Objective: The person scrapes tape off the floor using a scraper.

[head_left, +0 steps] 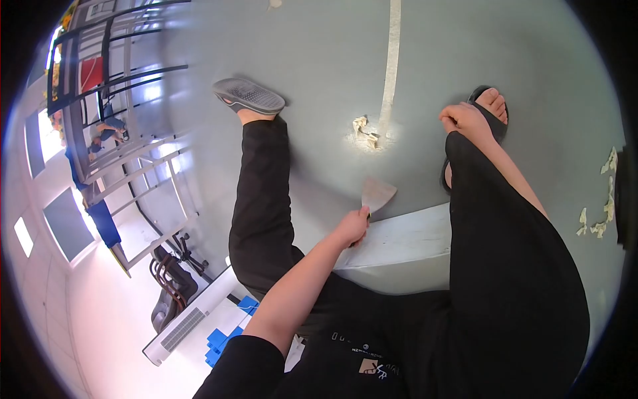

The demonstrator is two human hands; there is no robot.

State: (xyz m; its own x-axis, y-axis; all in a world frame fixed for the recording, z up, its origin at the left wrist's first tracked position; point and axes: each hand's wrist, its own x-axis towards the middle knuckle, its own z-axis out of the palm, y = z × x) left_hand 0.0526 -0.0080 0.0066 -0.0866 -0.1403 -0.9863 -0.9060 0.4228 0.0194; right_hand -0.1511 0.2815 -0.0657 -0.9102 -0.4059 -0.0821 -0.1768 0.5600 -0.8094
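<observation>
A scraper [379, 193] with a wide flat blade is in my left hand [354, 228], whose fingers are wrapped round its handle. Its blade is low over the grey floor, in front of the white bench [405, 236] between my legs; whether it touches the floor I cannot tell. Ahead of the blade, pale peeled scraps [364, 132] lie on the floor by the end of a whitish line [392, 60]. My right hand [468, 122] is by my right knee, close to my sandalled foot, its fingers curled in with nothing visible in them.
More pale scraps [608, 206] lie at the far right beside a dark object [625, 199]. Metal racks [143, 156] stand on the left, where another person [109, 131] is seen small. A black chair [174, 282] and a white vented unit [186, 326] are at lower left.
</observation>
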